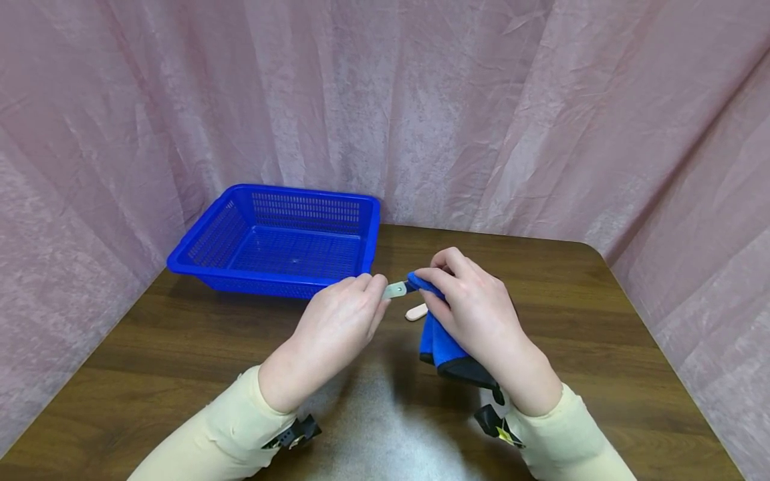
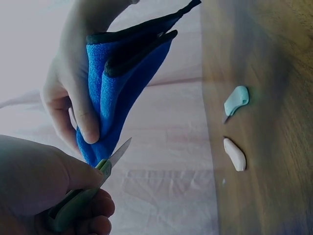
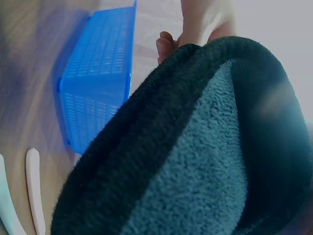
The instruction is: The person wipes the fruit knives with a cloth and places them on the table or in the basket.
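My left hand (image 1: 343,310) grips a small green-handled knife (image 2: 103,169), its narrow blade pointing out past the thumb. From the right, my right hand (image 1: 478,304) pinches a blue cloth (image 1: 442,341) with black edging. The cloth's pinched end lies right at the blade in the head view, and its rest hangs in folds below the fingers. On the table lie a pale pink-handled piece (image 2: 235,154) and a mint-handled one (image 2: 237,100) with a bit of grey blade showing. In the head view the mint one is hidden behind the cloth and hand.
A blue plastic basket (image 1: 273,275) with slotted walls stands on the brown wooden table (image 1: 559,287) at the back left. Pink curtains (image 1: 385,100) hang behind and along both sides of the table.
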The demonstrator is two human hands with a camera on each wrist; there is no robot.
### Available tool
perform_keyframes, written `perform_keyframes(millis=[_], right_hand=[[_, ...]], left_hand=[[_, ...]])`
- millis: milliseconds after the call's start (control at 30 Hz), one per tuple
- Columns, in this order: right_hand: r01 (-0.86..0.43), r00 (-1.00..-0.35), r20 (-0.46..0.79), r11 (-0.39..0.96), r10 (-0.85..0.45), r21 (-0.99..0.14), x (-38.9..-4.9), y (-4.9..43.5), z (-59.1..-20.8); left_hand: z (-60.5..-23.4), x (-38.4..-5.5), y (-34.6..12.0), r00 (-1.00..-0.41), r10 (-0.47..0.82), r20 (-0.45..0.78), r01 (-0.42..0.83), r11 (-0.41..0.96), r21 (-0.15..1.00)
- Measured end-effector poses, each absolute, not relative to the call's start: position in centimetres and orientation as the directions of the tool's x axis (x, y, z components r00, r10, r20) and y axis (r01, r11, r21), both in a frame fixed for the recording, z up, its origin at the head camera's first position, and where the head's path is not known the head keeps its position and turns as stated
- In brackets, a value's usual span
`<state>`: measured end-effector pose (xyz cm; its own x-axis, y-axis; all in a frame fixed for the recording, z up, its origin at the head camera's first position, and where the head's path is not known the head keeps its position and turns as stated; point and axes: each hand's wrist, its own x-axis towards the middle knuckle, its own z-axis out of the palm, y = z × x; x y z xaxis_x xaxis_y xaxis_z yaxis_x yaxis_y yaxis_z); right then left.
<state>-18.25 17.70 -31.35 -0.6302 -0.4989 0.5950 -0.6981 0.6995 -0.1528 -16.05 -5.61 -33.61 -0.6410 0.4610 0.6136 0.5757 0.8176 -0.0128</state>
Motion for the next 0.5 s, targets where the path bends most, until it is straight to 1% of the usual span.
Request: perform_keyframes(millis=[500], right_hand=[[-0.691,-0.643,0.574,0.707,-0.507,-0.15,-18.41,17.57,-31.86]], left_hand=[[-33.69,-16.0,-5.59,-0.643,0.475,0.601,0.58,0.814,-0.023]])
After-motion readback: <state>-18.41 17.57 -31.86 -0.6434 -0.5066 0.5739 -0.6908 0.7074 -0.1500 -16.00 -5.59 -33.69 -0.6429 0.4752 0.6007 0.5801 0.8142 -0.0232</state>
